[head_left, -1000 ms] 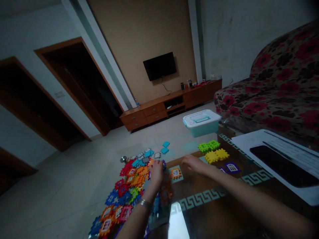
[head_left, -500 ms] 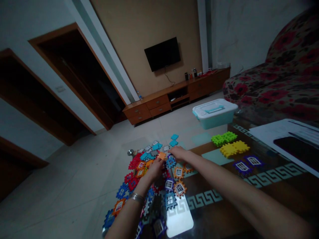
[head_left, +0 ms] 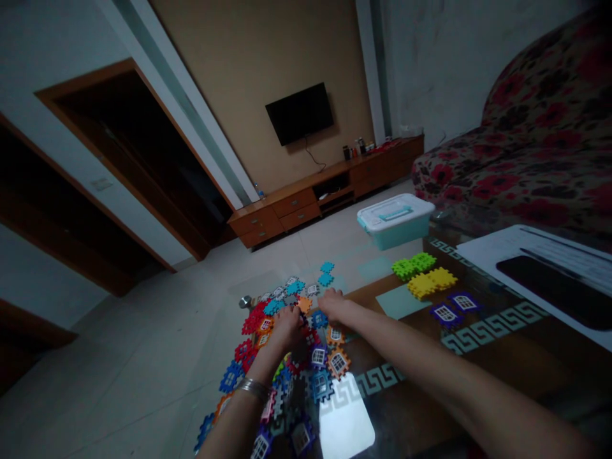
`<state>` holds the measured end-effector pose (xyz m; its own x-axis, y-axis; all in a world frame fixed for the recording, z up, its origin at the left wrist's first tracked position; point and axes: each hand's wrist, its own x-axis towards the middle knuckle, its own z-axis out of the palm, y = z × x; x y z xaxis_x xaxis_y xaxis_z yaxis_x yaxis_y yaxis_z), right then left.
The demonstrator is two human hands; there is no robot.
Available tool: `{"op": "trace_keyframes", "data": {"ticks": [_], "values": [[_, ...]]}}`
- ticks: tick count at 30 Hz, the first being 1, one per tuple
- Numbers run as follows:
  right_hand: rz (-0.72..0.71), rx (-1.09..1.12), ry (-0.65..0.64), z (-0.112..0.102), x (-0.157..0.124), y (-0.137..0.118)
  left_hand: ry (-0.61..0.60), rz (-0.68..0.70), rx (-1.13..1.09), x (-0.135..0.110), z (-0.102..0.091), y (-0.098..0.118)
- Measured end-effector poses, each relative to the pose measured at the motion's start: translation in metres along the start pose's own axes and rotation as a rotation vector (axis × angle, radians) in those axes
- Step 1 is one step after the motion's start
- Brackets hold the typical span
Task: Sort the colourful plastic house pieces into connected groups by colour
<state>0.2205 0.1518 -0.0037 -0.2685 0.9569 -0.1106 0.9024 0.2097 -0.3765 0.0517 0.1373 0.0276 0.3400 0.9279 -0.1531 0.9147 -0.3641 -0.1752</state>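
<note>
A heap of interlocking plastic window tiles (head_left: 282, 357) in red, blue, orange and grey spreads across the floor and over the edge of a glass-topped table (head_left: 482, 357). My left hand (head_left: 287, 327), with a metal bracelet (head_left: 253, 389) on its wrist, lies curled over the heap's red and orange tiles. My right hand (head_left: 332, 305) rests just beside it, touching a blue tile (head_left: 319, 320) and near an orange tile (head_left: 305, 305). Whatever lies under my fingers is hidden. Green tiles (head_left: 414, 266), yellow tiles (head_left: 431, 282) and purple tiles (head_left: 446, 314) stand apart on the table.
A lidded teal plastic box (head_left: 394, 222) stands by the table's far corner. A pale square mat (head_left: 400, 301) lies on the glass. White paper under a dark slab (head_left: 540, 280) occupies the right side, beside a floral sofa (head_left: 521, 166). A wooden TV cabinet (head_left: 306, 207) stands farther back.
My right hand has moved left from the table onto the heap's edge, closer to my left hand. More tiles now lie on the table edge, and the view has shifted slightly.
</note>
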Motion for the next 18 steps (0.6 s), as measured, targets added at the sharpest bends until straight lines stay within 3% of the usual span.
{"op": "trace_keyframes", "data": {"ticks": [5,9,12,18], "values": [[0.061,-0.172,0.214,-0.021,-0.036,0.001,0.089,-0.121,0.075,-0.016,-0.030,0.001],[-0.002,-0.151,0.295,-0.037,-0.087,0.040,0.151,-0.108,0.034,-0.026,-0.039,0.025],[-0.005,-0.091,0.323,-0.042,-0.137,0.095,0.172,-0.002,-0.078,-0.028,-0.032,0.068],[0.072,0.002,0.330,-0.047,-0.216,0.218,0.111,0.205,-0.295,-0.023,-0.017,0.191]]}}
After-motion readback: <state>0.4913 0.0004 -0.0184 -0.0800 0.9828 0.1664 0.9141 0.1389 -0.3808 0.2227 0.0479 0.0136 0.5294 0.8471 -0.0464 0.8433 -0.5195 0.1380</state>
